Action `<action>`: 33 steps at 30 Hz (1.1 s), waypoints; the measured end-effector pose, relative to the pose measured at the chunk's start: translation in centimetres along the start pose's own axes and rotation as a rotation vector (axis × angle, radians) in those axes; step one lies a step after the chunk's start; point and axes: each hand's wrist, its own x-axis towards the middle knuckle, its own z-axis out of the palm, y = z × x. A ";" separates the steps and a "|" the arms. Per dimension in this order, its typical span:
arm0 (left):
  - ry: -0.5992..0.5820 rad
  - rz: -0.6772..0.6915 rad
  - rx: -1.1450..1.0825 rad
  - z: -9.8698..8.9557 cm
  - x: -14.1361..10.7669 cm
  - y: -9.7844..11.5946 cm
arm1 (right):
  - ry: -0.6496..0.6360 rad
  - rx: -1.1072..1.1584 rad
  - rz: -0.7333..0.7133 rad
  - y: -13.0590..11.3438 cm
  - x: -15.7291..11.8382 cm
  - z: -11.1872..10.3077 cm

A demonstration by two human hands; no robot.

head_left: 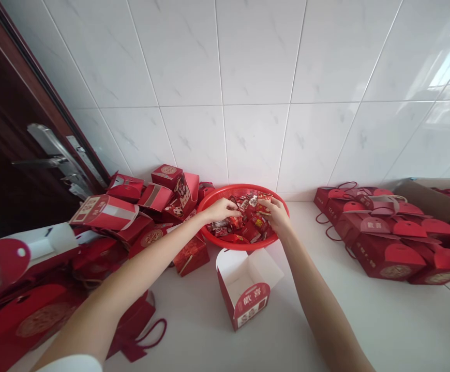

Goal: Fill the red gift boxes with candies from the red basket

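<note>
A red plastic basket (244,247) full of wrapped candies (251,231) stands against the wall, and both hands reach into it. My left hand (223,210) is over the basket's left side, fingers bent and closed among the candies; what they grip is hidden. At the right side, my right hand (276,214) pinches a candy in a red and gold wrapper (264,200). In front of the basket, between my forearms, stands a red gift box (244,302) with its flaps up and its white inside showing. No candy shows inside it.
Red boxes (104,212) lie in a loose pile on the left, partly under my left forearm. Closed red boxes with cord handles (388,256) stand grouped on the right, beside a cardboard carton (422,199). A dark door (11,129) is at far left.
</note>
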 end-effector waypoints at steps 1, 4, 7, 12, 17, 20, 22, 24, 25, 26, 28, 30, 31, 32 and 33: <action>0.008 0.004 -0.019 0.1 -0.2 0.2 | -0.004 0.002 -0.002 0.0 0.0 0.0; 0.026 0.011 -0.064 0.3 -1.1 0.9 | -0.038 0.006 -0.008 -0.2 -0.2 0.1; 0.045 0.021 -0.098 0.2 -2.3 1.9 | -0.105 0.006 -0.004 -0.9 -0.6 0.2; -0.011 0.066 -0.168 -0.7 -5.3 4.4 | -0.340 -0.043 -0.056 -3.7 -2.8 0.4; -0.199 0.013 0.016 -0.9 -8.9 7.3 | -0.628 -0.344 -0.190 -7.1 -6.4 0.4; -0.275 -0.037 0.113 -0.2 -10.8 8.3 | -0.811 -0.617 -0.264 -8.2 -8.0 0.7; -0.280 -0.054 0.156 0.4 -11.7 8.4 | -0.907 -0.793 -0.312 -8.4 -8.7 1.1; -0.235 -0.044 0.203 0.9 -12.5 8.1 | -0.969 -0.942 -0.327 -8.2 -9.0 1.5; -0.189 -0.035 0.231 1.0 -12.9 7.9 | -0.992 -1.001 -0.321 -8.0 -9.1 1.8; -0.134 -0.032 0.259 1.1 -13.3 7.7 | -1.009 -1.049 -0.307 -7.8 -9.2 2.0; -0.042 -0.049 0.309 1.1 -14.1 7.2 | -1.031 -1.129 -0.278 -7.4 -9.2 2.4; -0.020 -0.079 0.334 1.1 -14.9 6.7 | -1.034 -1.187 -0.273 -7.1 -9.2 2.6; -0.034 -0.090 0.337 1.1 -15.2 6.5 | -1.027 -1.202 -0.280 -7.1 -9.3 2.7; -0.052 -0.098 0.337 1.1 -15.5 6.3 | -1.018 -1.209 -0.288 -7.0 -9.3 2.8; -0.072 -0.102 0.337 1.0 -15.6 6.1 | -1.008 -1.211 -0.295 -7.0 -9.3 2.8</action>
